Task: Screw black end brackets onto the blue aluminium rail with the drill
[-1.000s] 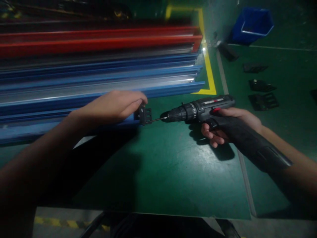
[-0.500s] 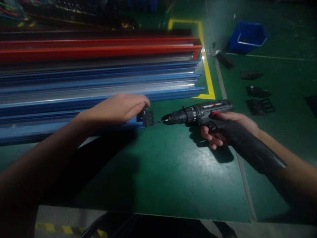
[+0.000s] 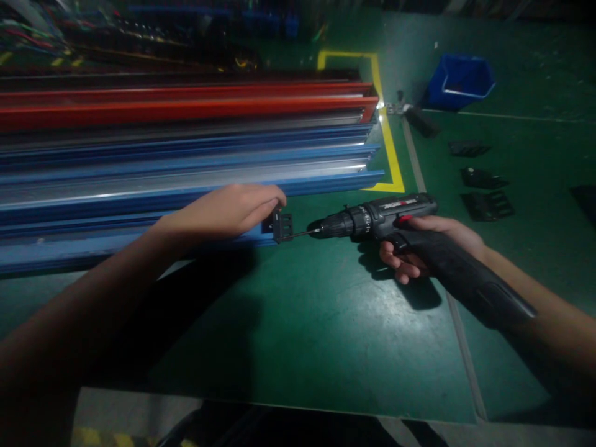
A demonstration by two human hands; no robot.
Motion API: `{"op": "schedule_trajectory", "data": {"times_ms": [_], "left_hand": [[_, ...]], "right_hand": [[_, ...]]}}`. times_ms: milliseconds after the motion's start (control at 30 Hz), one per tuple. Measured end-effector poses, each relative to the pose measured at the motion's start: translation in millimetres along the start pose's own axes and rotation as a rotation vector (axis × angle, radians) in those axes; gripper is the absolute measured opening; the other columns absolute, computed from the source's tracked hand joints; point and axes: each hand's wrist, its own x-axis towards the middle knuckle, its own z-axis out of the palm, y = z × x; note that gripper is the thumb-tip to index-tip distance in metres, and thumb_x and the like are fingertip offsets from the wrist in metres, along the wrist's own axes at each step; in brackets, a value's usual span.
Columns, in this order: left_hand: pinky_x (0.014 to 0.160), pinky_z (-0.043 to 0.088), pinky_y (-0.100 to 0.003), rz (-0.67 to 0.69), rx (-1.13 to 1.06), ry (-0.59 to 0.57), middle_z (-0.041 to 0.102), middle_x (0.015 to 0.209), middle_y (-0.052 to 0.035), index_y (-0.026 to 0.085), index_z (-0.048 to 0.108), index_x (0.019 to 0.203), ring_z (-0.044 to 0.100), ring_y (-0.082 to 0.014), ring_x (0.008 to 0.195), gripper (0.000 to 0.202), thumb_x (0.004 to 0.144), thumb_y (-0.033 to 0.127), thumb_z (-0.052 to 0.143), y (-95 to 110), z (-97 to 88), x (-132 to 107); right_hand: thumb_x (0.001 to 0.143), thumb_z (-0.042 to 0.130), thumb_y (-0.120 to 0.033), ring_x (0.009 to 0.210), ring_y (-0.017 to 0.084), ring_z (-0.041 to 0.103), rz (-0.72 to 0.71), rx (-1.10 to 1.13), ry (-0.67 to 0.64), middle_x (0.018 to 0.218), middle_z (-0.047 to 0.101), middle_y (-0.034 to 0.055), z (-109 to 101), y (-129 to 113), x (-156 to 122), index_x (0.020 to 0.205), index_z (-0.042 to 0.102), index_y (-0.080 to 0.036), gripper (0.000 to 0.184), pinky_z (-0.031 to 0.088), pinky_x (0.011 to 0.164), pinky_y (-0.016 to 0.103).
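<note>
My right hand (image 3: pixel 414 248) is wrapped round the grip of a black cordless drill (image 3: pixel 377 217), which points left. Its long thin bit (image 3: pixel 300 234) reaches the lower part of a small black end cap (image 3: pixel 278 225) with slots. That end cap sits at the right end of the nearest blue profile (image 3: pixel 223 243). My left hand (image 3: pixel 242 208) lies over this profile's end, its fingers closed on the end cap and the profile; the fingertips are partly hidden behind the cap.
More blue profiles (image 3: pixel 186 180) and red profiles (image 3: pixel 186 108) lie parallel behind. At the right are several black parts (image 3: pixel 487 205), a dark-handled tool (image 3: pixel 420 120) and a blue bin (image 3: pixel 460 81). Yellow tape (image 3: pixel 391 155) marks the green table (image 3: pixel 326 347).
The view has shifted slightly, so the profiles and bin appear a little lower. Both hands keep their holds, and the bit stays at the end cap.
</note>
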Motion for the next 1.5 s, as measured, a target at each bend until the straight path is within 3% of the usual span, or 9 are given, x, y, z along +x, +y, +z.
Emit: {"op": "schedule_trajectory", "data": {"times_ms": [233,600,1500], "left_hand": [[0.089,0.048,-0.031,0.006,-0.006,0.008,0.072,0.112,-0.005,0.02,0.067,0.12,0.067,-0.0206,0.098,0.042,0.11,0.039,0.032,0.1,1.3,0.4],[0.09,0.047,-0.032,0.012,-0.019,0.017,0.072,0.111,-0.005,0.019,0.067,0.121,0.067,-0.0197,0.097,0.039,0.11,0.036,0.033,3.4,-0.4,-0.3],[0.092,0.047,-0.031,0.009,0.003,0.006,0.072,0.116,-0.0046,0.021,0.066,0.124,0.067,-0.0204,0.103,0.04,0.11,0.037,0.033,0.2,1.1,-0.3]], "right_hand": [[0.104,0.053,-0.045,0.094,0.022,0.074,-0.007,0.017,-0.01,0.114,0.072,0.0186,0.7,-0.5,0.3,0.125,0.063,0.0,0.051,0.056,0.098,0.039],[0.097,0.063,-0.048,0.084,0.019,0.071,0.016,-0.032,0.1,0.105,0.073,0.0141,6.4,-1.6,2.0,0.117,0.066,-0.005,0.047,0.058,0.092,0.037],[0.095,0.063,-0.048,0.08,0.019,0.07,0.022,-0.04,0.149,0.101,0.073,0.0126,11.7,-1.5,2.0,0.114,0.067,-0.007,0.045,0.057,0.089,0.037]]}}
